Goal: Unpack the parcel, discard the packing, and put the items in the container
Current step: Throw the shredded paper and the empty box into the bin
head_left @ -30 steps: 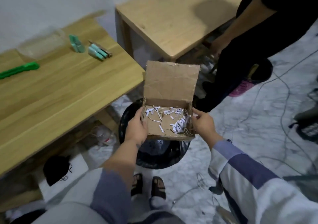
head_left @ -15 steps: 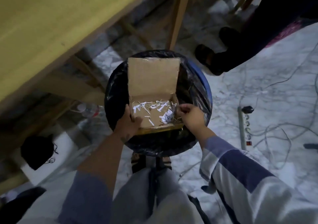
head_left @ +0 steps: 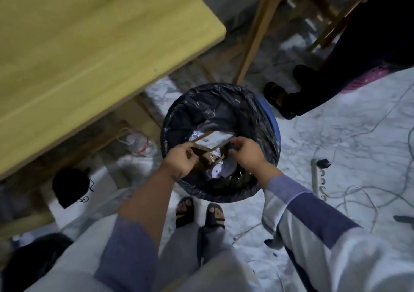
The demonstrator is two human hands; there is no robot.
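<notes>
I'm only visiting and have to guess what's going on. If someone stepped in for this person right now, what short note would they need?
Left hand: gripping the near left edge of the cardboard box, which is tipped over the bin.
Right hand: at the box's right end; blur hides whether it truly grips.
Bin: lined with a black bag, on the floor beside the wooden table; paper and scraps already lie inside.
Done: box carried to the bin and tilted to dump its packing.
Left: let the box go or shake it empty. The items and the container are not clearly in view; look on the table.
</notes>
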